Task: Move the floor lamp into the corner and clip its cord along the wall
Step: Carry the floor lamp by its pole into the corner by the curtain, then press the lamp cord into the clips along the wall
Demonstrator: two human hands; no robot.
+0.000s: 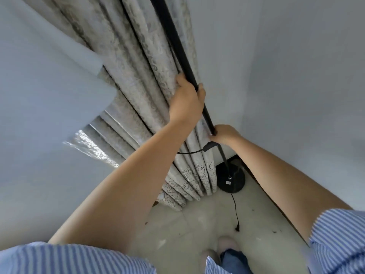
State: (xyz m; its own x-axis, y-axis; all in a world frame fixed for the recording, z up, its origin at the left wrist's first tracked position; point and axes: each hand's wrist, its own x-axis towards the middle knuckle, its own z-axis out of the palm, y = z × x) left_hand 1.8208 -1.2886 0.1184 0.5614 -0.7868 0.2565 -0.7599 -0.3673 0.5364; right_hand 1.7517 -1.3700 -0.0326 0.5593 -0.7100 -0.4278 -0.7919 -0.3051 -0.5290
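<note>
We held the floor lamp's pole (177,46) with both hands: the left hand (186,99) was wrapped around it higher up, the right hand (224,134) closed around it lower down, just above the inline switch (209,145). The lamp's base (234,179) sat on the floor (197,224) in the corner, touching the hem of the curtain (138,76) on its left and close to the wall (296,76) on its right.

We judged the risks as these: the pole leaned into the curtain folds, so shifting the lamp could snag or drag the fabric; the cord (235,206) trailed loose from the base toward our feet, where a step could catch it and tip the lamp.

We counted one lamp, one base, one curtain, one loose plug end (237,228), and two hands. We saw no cord clips.
</note>
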